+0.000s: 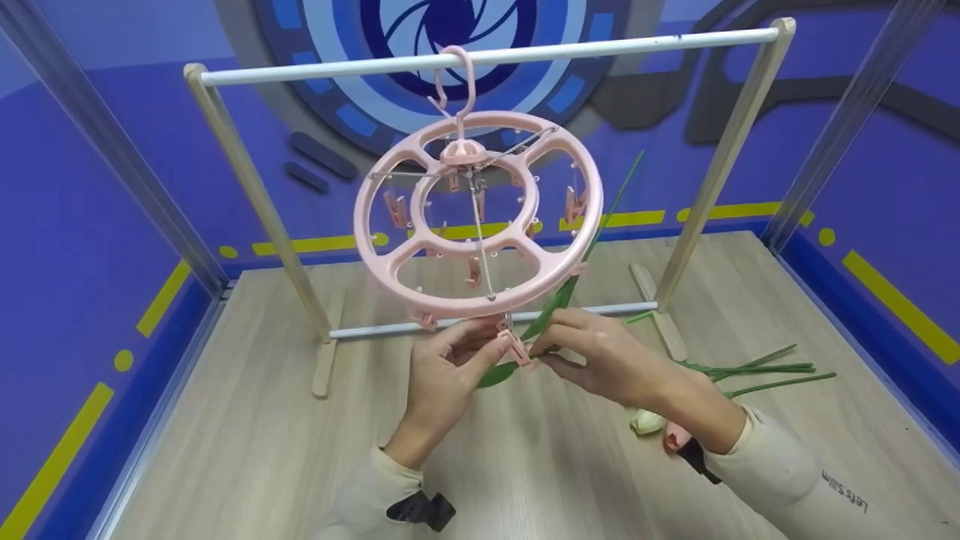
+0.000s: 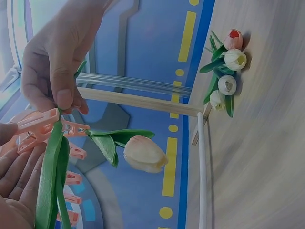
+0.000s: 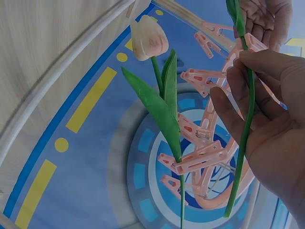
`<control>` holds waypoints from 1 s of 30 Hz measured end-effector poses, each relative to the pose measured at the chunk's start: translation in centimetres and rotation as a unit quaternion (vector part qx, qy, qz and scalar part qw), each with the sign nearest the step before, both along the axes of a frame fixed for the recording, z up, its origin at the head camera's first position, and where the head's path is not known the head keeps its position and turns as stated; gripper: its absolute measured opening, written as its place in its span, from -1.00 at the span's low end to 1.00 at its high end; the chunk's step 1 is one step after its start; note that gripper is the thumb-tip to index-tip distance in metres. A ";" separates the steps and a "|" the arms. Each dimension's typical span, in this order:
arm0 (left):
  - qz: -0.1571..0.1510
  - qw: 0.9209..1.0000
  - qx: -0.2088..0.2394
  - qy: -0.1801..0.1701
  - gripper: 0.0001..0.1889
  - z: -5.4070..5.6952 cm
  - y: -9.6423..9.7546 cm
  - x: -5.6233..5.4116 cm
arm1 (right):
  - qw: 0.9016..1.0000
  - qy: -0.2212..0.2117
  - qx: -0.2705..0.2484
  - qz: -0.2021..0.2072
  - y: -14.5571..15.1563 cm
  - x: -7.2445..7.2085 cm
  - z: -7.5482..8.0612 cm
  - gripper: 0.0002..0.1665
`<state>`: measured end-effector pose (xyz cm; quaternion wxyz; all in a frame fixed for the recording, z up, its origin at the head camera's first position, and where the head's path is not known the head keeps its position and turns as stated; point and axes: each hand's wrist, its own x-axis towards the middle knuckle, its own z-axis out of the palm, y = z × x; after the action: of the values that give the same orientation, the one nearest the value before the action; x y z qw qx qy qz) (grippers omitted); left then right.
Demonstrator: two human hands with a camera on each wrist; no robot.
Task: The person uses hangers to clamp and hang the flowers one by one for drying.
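A pink round clip hanger (image 1: 367, 255) hangs from a white bar. At its front rim my left hand (image 1: 446, 375) pinches a pink clothespin (image 1: 514, 349) between thumb and fingers. My right hand (image 1: 600, 356) pinches a green tulip stem (image 3: 250, 100) right at that clothespin's jaws. In the left wrist view, this tulip's long leaves (image 2: 50, 186) stand in front of the left palm; its bloom is out of sight. Another tulip with a pale pink bloom (image 3: 150, 38) is gripped by a neighbouring clothespin (image 3: 202, 160), bloom downward, its stem rising past the rim.
Several tulips, white blooms (image 2: 235, 59) and a pink one (image 2: 233, 39), lie on the table to the right, partly behind my right forearm. Wooden posts (image 1: 244, 187) carry the upper white bar (image 1: 600, 49); a lower bar (image 1: 375, 331) runs behind my hands. More clothespins (image 1: 395, 210) dangle from the hanger.
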<state>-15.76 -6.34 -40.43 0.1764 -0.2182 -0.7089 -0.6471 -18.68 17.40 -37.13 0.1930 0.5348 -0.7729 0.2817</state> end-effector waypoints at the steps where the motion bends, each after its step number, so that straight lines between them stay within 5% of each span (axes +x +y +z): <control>1: -0.001 1.000 0.002 -0.004 -0.70 -0.1 0.0 0.0 | 1.000 -0.001 0.000 -0.001 0.0 0.0 0.0 -0.65; 10: 0.023 0.999 -0.018 -0.016 -0.68 0.0 -0.9 0.1 | 1.000 -0.005 -0.008 0.006 0.2 0.0 0.1 -0.64; 30: 0.163 0.986 0.010 -0.037 -0.75 -1.9 -5.6 -0.1 | 0.999 -0.043 -0.007 -0.021 2.0 -0.8 0.1 -0.63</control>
<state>-15.90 -11.91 -42.32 0.2558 -0.0737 -0.7345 -0.6242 -19.45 19.40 -37.07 0.1691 0.5043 -0.7895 0.3063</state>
